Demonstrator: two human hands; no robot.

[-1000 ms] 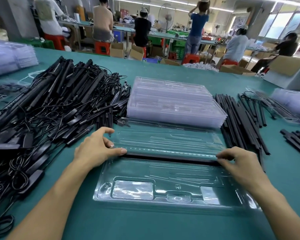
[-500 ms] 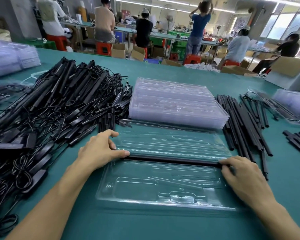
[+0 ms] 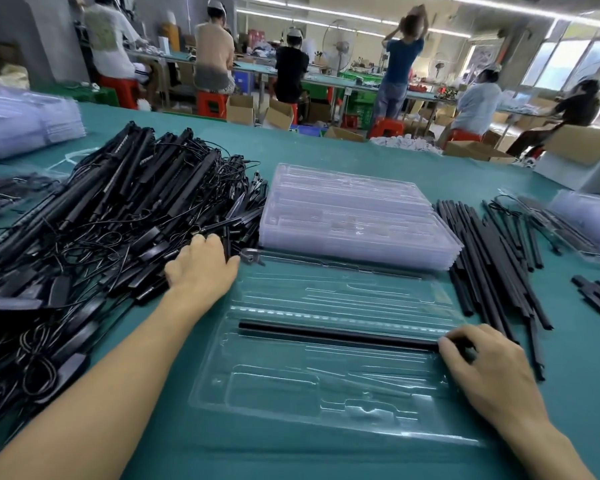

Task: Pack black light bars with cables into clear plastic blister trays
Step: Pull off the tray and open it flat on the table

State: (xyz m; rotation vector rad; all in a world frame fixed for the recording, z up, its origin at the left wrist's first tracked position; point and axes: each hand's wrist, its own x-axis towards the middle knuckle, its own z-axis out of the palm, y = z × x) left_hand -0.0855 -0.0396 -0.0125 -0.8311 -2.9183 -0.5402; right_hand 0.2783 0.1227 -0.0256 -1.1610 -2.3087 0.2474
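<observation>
An open clear blister tray [image 3: 326, 386] lies on the green table in front of me. One black light bar [image 3: 336, 336] lies across its middle groove. My right hand [image 3: 482, 368] rests on the tray's right side, its fingertips pressing the bar's right end. My left hand [image 3: 201, 268] reaches into the edge of the big pile of black light bars with cables [image 3: 94, 237] at the left; whether its fingers hold anything is hidden.
A stack of empty clear trays [image 3: 354, 216] stands just behind the open one. Plain black bars [image 3: 492, 258] lie in rows at the right, with more trays [image 3: 589, 220] beyond. Another tray stack [image 3: 21, 126] sits far left. People work at benches behind.
My left hand let go of the bar's left end and moved up and left into the cable pile. The bar now lies seated in the tray; my right hand stays at its right end.
</observation>
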